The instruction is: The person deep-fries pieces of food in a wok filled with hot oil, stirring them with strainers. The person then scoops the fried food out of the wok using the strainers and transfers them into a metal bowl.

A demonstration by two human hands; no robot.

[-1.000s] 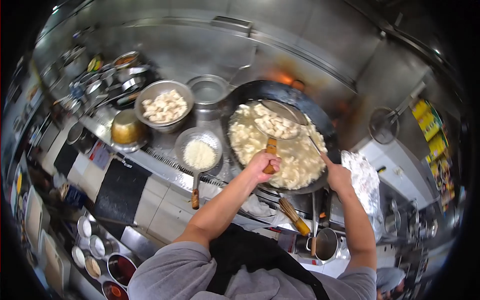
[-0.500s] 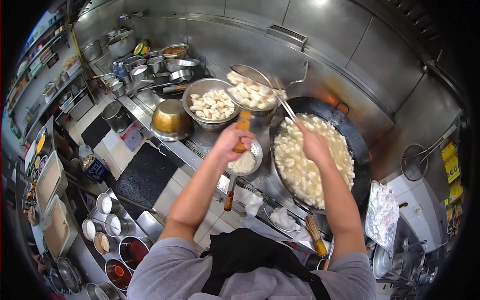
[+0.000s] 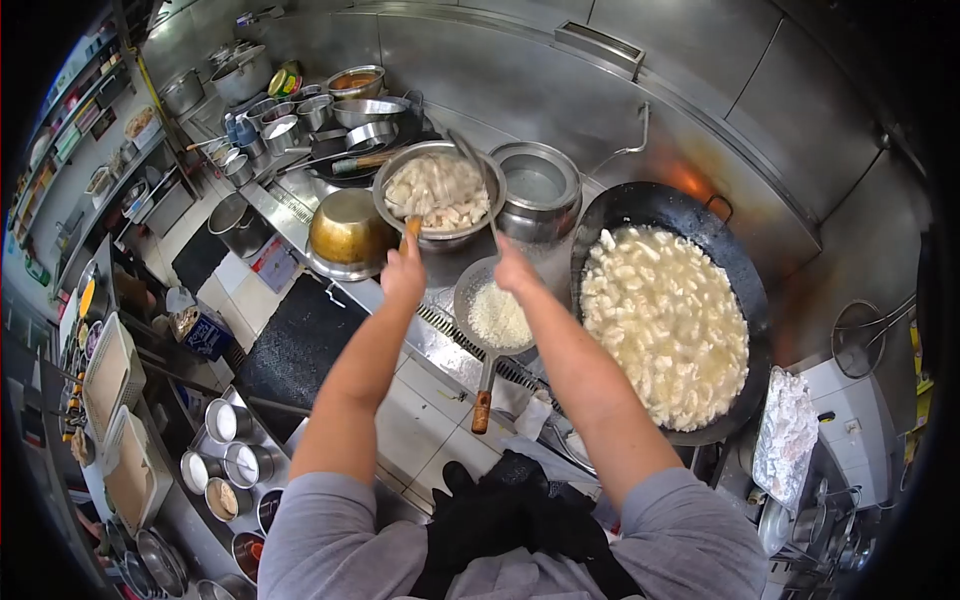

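My left hand [image 3: 403, 272] is closed around the wooden handle [image 3: 413, 228] of a strainer whose head is over the metal bowl [image 3: 384, 212] and cannot be made out among the pieces. Pale fried pieces [image 3: 430, 188], blurred by motion, fill the bowl. My right hand [image 3: 514, 268] grips a long-handled round metal scoop [image 3: 466, 150], seen nearly edge-on and tilted over the bowl's right side. Below the hands, a perforated ladle [image 3: 482, 390] with a wooden grip holds pale crumbs [image 3: 498, 318]. On the right, a large black wok [image 3: 757, 330] holds many pale pieces [image 3: 665, 325] in bubbling oil.
A lidless steel pot [image 3: 540, 220] stands between bowl and wok. An upturned golden pot [image 3: 350, 232] sits left of the bowl. Pans and pots [image 3: 370, 135] crowd the back left. A foil-lined tray [image 3: 785, 430] with white-coated contents is right of the wok.
Both hands have moved left, bringing the strainer and scoop from beside the wok to over the bowl. The pieces carried in the strainer are now at the bowl, and the steel pot is uncovered to view.
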